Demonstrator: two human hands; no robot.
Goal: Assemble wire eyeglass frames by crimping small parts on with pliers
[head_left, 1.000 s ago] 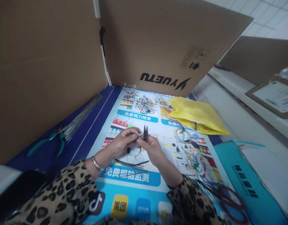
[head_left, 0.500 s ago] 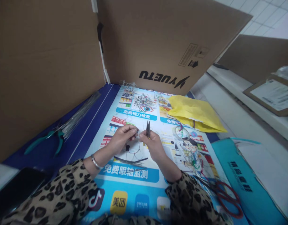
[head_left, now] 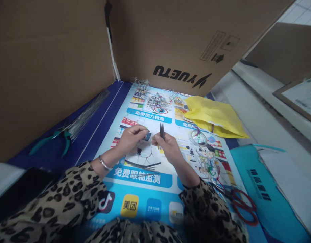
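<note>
My left hand (head_left: 131, 139) is closed in a pinch on a small dark blue part (head_left: 146, 136) with thin wires hanging from it. My right hand (head_left: 167, 148) is closed round black pliers (head_left: 162, 131), whose tips point up and away just right of the part. Both hands hover over a printed blue poster (head_left: 142, 175) that covers the work surface. Below the hands lie loose thin wires and a few black cable ties (head_left: 142, 166).
Green-handled pliers (head_left: 59, 139) and a bundle of metal rods (head_left: 88, 114) lie at left. A yellow bag (head_left: 216, 116), a wire coil (head_left: 199, 137), tangled coloured wires (head_left: 210, 167) and red scissors (head_left: 243, 206) are at right. Cardboard walls (head_left: 51, 67) stand behind and left.
My hands have drawn slightly apart, the pliers moving right of the small part. The view has shifted a little closer and lower.
</note>
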